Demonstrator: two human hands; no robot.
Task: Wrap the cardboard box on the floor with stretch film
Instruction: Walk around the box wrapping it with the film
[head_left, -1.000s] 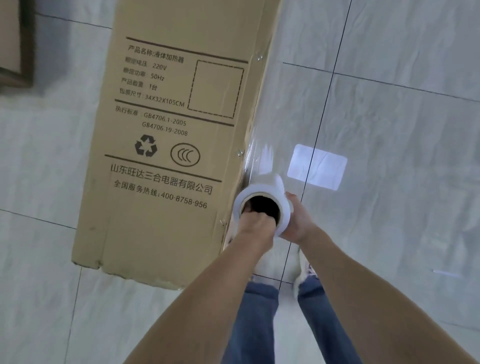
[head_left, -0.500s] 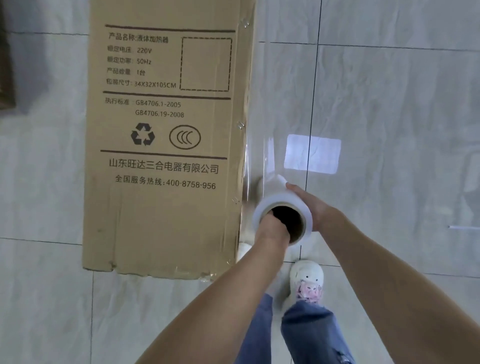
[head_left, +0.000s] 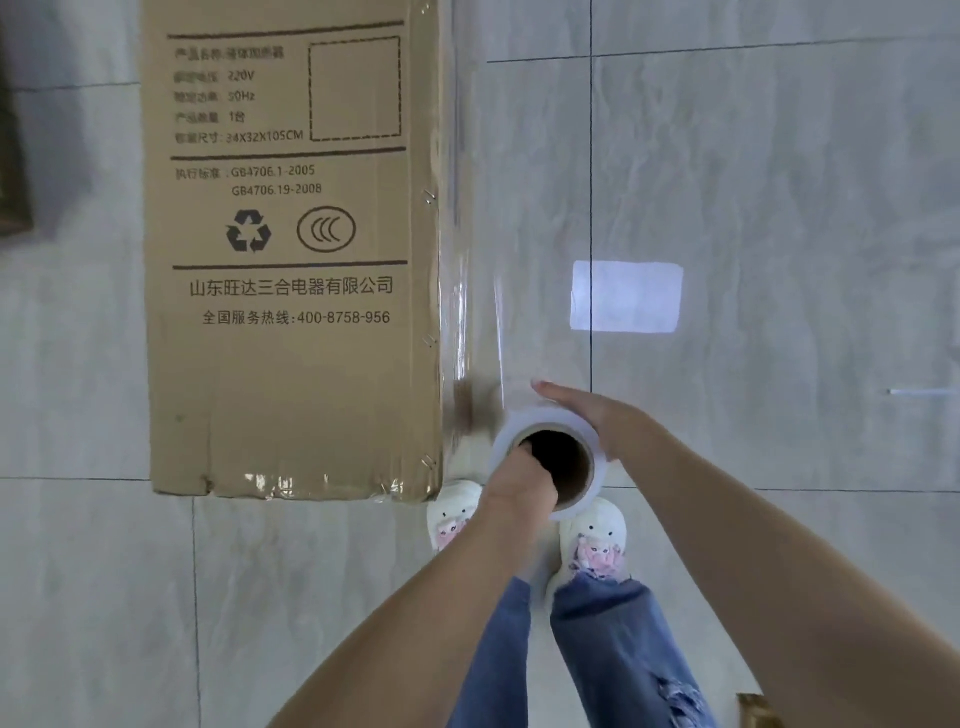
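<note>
We look straight down at the box (head_left: 291, 260), a tall brown carton lying flat on the floor (head_left: 779, 182), printed face up with specs, a recycling mark, a CCC mark and a hotline number. It fills the upper left of the view, its near end just ahead of our left slipper (head_left: 451, 512). The roll (head_left: 549, 457) sits just off the box's near right corner, end toward us, so we see its brown core and dark hollow. Our left hand (head_left: 519, 480) grips the roll at the core: fingers go into the hollow, curled over the rim; how they lie inside we cannot tell. Our right hand (head_left: 587, 415) lies on the far right side of the roll, fingers straight and together, palm pressed against the film surface. A sheet of film (head_left: 470, 249) runs from the roll up along the box's right edge, glossy, with streaks; it looks to touch that edge, though where it clings we cannot tell. Shiny wrinkled film or tape shows on the box's near end. Both slippers are white with pink trim, right slipper (head_left: 595, 540) below the roll, jeans (head_left: 613, 649) beneath. A bright window reflection (head_left: 626, 296) sits on the tiles right of the film. A dark frame edge (head_left: 13, 171) shows at far left.
</note>
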